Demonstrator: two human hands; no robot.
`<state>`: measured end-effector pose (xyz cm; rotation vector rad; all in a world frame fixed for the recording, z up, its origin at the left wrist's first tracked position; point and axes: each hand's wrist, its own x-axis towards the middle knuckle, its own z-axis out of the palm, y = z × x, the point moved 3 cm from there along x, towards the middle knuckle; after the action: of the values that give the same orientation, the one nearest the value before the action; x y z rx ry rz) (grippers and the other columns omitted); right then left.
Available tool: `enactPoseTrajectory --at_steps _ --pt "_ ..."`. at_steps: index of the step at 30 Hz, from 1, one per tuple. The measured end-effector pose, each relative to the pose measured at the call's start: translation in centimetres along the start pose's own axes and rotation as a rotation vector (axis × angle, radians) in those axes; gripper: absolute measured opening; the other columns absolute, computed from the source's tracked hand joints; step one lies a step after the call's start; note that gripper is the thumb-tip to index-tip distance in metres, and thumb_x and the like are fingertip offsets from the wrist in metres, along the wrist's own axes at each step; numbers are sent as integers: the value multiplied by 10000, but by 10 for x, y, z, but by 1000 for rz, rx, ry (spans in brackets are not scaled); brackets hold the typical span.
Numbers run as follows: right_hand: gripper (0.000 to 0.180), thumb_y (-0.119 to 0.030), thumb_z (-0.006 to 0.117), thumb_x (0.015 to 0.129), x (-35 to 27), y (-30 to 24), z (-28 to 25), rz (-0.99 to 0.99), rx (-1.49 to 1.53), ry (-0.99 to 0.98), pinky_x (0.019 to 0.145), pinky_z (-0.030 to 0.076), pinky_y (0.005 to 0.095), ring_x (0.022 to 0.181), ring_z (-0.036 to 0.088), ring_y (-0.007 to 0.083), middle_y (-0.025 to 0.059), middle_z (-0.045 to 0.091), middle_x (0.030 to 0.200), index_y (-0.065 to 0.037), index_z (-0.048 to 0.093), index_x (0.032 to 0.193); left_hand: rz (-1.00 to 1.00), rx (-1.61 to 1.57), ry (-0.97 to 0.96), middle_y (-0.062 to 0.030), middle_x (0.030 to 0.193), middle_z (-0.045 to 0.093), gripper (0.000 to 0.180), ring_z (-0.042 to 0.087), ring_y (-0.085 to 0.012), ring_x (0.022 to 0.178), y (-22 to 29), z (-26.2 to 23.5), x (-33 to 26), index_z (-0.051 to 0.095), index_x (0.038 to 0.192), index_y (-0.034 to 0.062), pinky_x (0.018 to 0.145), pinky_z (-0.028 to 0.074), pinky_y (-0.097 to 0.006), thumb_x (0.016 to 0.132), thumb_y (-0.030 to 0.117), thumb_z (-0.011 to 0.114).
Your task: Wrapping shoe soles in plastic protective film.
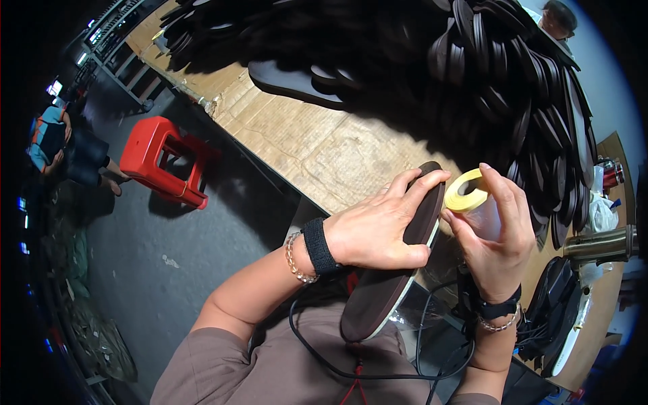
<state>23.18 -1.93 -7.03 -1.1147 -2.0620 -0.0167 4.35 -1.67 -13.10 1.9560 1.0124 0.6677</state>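
Your left hand [378, 229] clamps the stiff, light dark sole [398, 260] along its edge. At three o'clock, your right hand [496, 236] pinches the yellow tape roll [467, 191]. Grip the sole's rim.

My workbench [317, 145] is covered in worn brown cardboard, and a big heap of dark shoe soles [472, 74] lies on it.

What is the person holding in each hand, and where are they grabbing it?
The left hand grips a dark brown shoe sole around its upper end. The right hand pinches a yellow tape roll by its rim.
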Motion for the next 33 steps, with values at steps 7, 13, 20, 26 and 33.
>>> enactPoseTrajectory --at_steps 7,13,20,26,33 --pt "681 -114 931 686 -1 1 2 5 -26 -7 854 585 408 990 709 326 148 689 1143 -79 691 1322 -26 3 -4 -365 1562 284 1074 400 -565 1408 2 -1 0 147 1637 63 1180 395 -520 753 297 710" --pt "681 -129 930 695 -2 0 2 9 -44 -12 854 583 417 993 705 337 158 682 1147 -78 683 1328 -14 -13 4 -372 1563 285 1048 394 -565 1414 1 0 0 160 1632 58 1183 385 -520 767 306 697" --pt "688 -153 916 724 0 2 4 7 -31 -36 880 574 429 1021 695 351 180 675 1172 -70 661 1357 34 -11 108 -347 1534 352 812 402 -529 1421 -1 6 2 240 1596 44 1203 344 -517 888 267 571" --pt "686 -189 889 752 5 8 -2 -33 32 -113 931 551 418 1068 684 361 184 699 1153 -56 647 1380 -1 -50 104 -325 1512 404 682 413 -495 1429 3 7 5 286 1564 28 1201 348 -502 970 278 508" --pt "561 -128 906 734 5 26 -5 113 344 -91 873 560 358 1020 707 278 148 710 1118 -44 699 1249 -33 60 120 -340 1549 369 714 425 -507 1424 4 13 2 230 1608 28 1203 353 -502 986 251 499"
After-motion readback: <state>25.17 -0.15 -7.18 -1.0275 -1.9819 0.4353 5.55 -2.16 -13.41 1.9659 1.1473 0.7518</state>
